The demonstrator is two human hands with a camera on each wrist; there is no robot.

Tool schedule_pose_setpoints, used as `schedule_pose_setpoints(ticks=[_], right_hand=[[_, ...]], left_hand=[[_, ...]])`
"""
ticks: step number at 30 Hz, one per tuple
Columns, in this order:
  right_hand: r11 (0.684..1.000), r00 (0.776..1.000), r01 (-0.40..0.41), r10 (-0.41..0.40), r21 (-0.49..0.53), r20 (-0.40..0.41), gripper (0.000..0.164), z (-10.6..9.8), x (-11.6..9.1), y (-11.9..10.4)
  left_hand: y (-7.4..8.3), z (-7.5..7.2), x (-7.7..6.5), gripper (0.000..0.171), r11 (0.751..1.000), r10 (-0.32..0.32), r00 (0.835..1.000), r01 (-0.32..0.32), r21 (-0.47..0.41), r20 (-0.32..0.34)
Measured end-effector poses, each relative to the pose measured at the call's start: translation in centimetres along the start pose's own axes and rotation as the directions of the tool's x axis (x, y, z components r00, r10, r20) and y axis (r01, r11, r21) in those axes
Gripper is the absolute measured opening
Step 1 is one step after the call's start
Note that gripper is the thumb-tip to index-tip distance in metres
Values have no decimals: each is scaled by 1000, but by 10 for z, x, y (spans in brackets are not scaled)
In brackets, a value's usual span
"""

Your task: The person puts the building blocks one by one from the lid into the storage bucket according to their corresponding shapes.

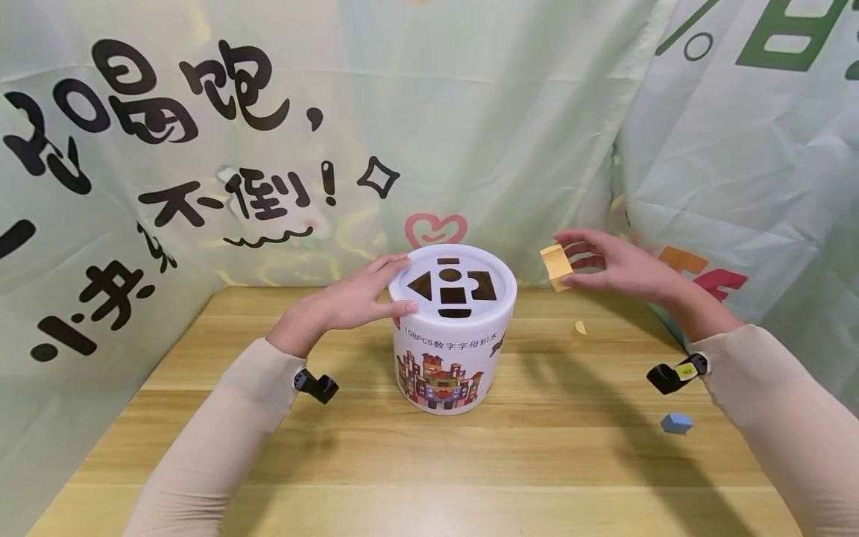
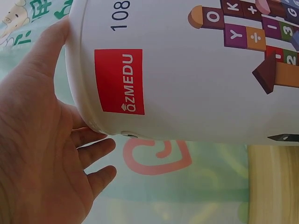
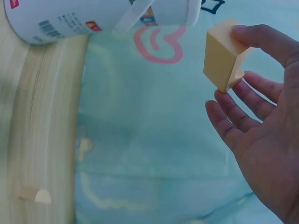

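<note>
A white toy-block bucket (image 1: 446, 343) stands upright on the table, its white lid (image 1: 488, 310) cut with shaped openings. My left hand (image 1: 352, 294) rests against the lid's left rim, thumb on the near side and fingers toward the back. In the left wrist view those fingers are loosely extended at the edge. To the right of the bucket, raised above the table, my right hand (image 1: 620, 265) pinches a pale yellow arch block (image 1: 557, 266) between thumb and fingertips. The right wrist view shows a curved notch in the arch block (image 3: 219, 58), facing the palm.
On the wooden table (image 1: 376, 462), a small yellow half-round block (image 1: 580, 328) lies right of the bucket. A blue block (image 1: 676, 424) lies nearer, by the right forearm. Printed cloth (image 1: 503, 149) hangs behind the table and along its sides.
</note>
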State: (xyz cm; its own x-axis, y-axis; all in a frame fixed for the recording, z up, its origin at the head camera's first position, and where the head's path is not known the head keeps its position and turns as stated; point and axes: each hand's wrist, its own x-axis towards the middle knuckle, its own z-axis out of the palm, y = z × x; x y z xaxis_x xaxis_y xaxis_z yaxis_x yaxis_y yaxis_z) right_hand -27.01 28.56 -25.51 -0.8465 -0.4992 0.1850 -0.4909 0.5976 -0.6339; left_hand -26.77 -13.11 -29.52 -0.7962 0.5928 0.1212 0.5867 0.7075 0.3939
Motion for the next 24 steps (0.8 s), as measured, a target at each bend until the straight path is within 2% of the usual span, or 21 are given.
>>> schedule_pose_setpoints(ticks=[6, 16, 24], right_hand=[[999, 999, 51, -51, -18, 19, 60, 7, 10, -15], [992, 996, 76, -69, -104, 61, 60, 19, 26, -39], [987, 992, 93, -81, -132, 93, 57, 32, 38, -52]], left_hand=[[1, 0, 0, 98, 1000, 3, 1000, -3, 4, -2], [2, 1, 0, 98, 1000, 0, 1000, 0, 2, 3], [1, 0, -1, 97, 1000, -11, 1000, 11, 1, 3]])
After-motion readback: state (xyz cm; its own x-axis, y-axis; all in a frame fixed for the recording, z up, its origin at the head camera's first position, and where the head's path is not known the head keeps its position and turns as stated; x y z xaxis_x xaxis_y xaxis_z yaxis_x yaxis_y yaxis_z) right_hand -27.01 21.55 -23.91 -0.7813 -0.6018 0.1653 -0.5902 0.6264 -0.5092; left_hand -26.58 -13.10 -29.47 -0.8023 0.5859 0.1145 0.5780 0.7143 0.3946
